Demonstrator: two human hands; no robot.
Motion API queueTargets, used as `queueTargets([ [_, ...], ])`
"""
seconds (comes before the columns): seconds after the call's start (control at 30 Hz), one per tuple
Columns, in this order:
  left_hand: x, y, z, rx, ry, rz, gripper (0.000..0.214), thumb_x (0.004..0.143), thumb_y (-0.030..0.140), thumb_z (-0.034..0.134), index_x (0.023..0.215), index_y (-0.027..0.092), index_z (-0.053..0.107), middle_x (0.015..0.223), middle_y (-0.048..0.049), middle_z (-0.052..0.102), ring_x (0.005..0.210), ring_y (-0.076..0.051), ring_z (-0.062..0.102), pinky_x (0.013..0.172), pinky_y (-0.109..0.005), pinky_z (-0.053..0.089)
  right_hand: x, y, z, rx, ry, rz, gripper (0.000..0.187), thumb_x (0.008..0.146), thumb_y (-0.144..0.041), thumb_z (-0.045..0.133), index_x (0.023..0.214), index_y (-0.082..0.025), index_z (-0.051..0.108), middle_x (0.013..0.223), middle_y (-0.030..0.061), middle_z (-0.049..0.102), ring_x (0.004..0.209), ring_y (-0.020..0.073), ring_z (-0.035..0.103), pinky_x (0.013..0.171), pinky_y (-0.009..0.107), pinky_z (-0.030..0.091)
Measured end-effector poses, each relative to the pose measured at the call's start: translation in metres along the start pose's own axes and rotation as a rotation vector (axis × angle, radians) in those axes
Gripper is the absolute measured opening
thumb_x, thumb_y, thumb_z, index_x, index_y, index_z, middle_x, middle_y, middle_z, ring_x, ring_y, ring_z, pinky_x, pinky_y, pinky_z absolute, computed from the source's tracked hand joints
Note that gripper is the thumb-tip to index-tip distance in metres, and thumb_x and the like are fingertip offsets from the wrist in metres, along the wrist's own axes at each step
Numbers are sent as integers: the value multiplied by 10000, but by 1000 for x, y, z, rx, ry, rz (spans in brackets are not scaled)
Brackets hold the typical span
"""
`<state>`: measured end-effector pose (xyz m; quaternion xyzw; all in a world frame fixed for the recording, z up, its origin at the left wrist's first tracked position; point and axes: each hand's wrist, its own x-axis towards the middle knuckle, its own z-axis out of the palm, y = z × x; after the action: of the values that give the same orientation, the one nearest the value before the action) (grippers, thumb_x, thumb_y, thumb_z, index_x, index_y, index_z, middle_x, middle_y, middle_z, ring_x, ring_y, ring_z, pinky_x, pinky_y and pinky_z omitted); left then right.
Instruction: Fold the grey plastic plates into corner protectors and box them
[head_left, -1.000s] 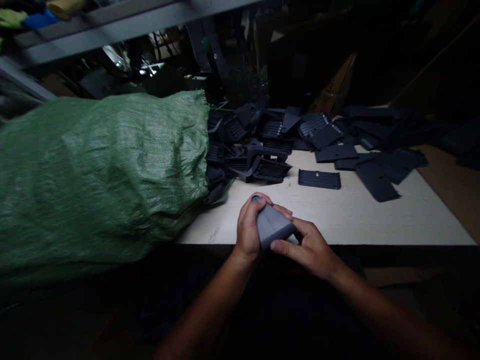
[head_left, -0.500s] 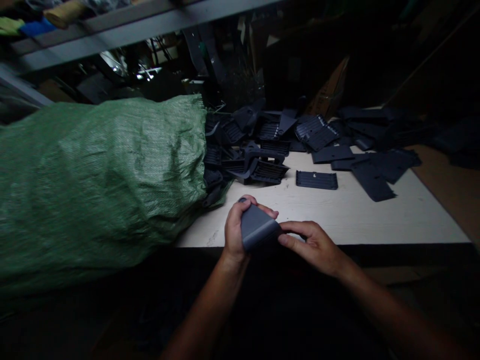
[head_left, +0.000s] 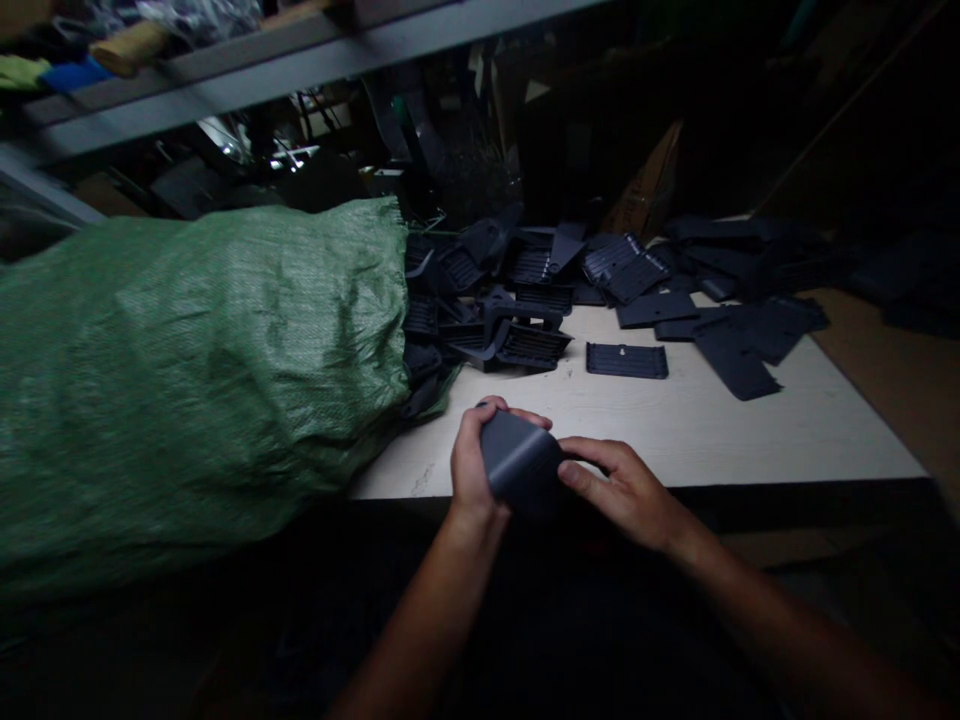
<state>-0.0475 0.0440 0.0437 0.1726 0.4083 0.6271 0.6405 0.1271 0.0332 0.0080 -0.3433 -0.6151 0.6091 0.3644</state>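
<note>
A dark grey moulded plastic part (head_left: 517, 455) with a rounded edge is held over the front edge of the table. My left hand (head_left: 472, 465) is closed round its left side, thumb on top and fingers behind the far edge. At the part's right end, the thumb and forefinger of my right hand (head_left: 626, 490) pinch its edge; the exact contact is in shadow. Beyond my hands a ribbed dark plastic panel (head_left: 625, 361) lies alone on the pale table (head_left: 510, 400). The underside of the held part fades into darkness.
A big green woven sack (head_left: 225, 370) lies at the left, its mouth facing a heap of dark plastic parts (head_left: 517, 330). Flat dark panels (head_left: 739, 355) overlap at the right. Behind are a cardboard piece (head_left: 649, 185) and a metal shelf beam (head_left: 300, 75).
The held plastic part has tipped, so more of its lower face beyond the rounded edge shows. Both hands keep their hold. The camera view has shifted slightly.
</note>
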Motion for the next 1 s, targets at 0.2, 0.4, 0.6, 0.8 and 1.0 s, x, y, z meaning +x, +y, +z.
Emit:
queueTargets([
  [0.2,16,-19,-25,122,120,-80,226,777,414,661,774,195,604,671,-13,668,652,-198,669,667,-316,533,-8,15,1,65,54,134,425,1018,-534,588,922,-171,787,851,45,722,780,189,619,681,276,460],
  [0.4,18,-27,-49,449,36,72,176,795,352,695,754,181,688,714,10,626,685,-145,556,646,-234,432,-6,4,-20,30,187,163,469,963,-575,644,786,-152,745,682,8,595,636,139,481,573,261,353],
  [0.6,12,-5,-47,575,-269,-177,429,856,583,675,735,171,685,640,-3,568,568,-139,480,527,-245,344,1,-5,-33,-56,-23,210,507,939,-581,661,653,-163,668,593,-17,516,557,121,434,505,252,293],
  [0.8,11,2,-37,544,-226,-136,386,794,496,764,651,177,600,586,31,475,516,-115,418,486,-244,286,7,-17,-49,-393,334,-113,332,943,-505,689,865,-200,795,871,58,746,843,237,676,785,345,511],
  [1.0,12,-5,-40,357,-75,142,307,847,377,715,668,180,563,661,36,438,606,-112,390,550,-226,321,-5,-20,-58,-148,358,42,407,916,-577,716,914,-179,799,859,72,760,801,229,691,775,348,527],
])
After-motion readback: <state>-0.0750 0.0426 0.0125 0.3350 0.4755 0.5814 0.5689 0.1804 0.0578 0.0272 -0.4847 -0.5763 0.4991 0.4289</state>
